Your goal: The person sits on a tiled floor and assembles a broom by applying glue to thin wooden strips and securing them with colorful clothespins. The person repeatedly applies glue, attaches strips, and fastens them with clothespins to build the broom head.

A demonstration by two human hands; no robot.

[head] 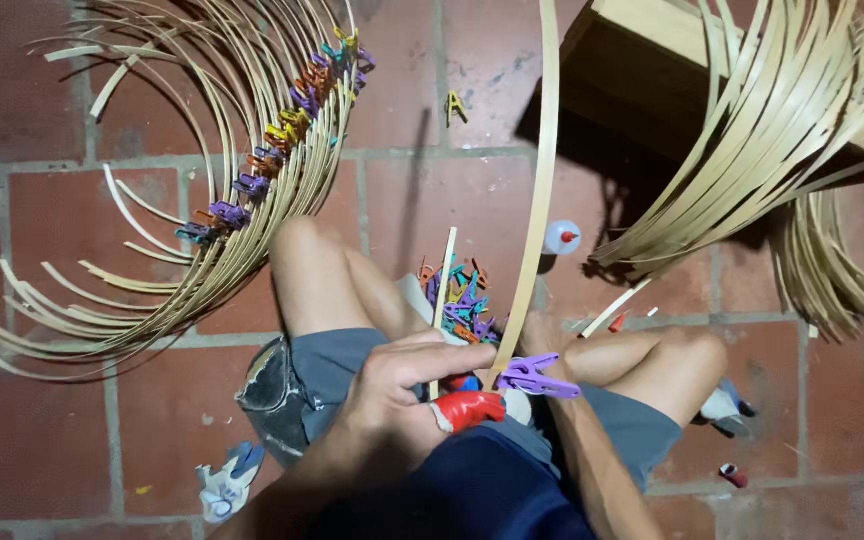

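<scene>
A long bamboo strip (537,200) is pinned upright over the lap by the left hand (402,385), fingers curled tight, so the purple clothespin (537,377) can be clipped on. Right hand's hidden, so its grip can't be told.

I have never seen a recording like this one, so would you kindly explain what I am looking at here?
There is no machine: a person wears a camera on the head, so the one picture looks straight down at their own lap and bent knees as they sit on a red brick floor. The left hand pinches a long thin bamboo strip that rises away from the lap; a purple clothes peg is clipped on it, and a red-tipped tool sits by the fingers. The right hand is hidden; only its forearm shows. Between the knees lies a pile of coloured pegs. On the left are curved strips pegged together, on the right loose strips, and a small glue bottle.
</scene>
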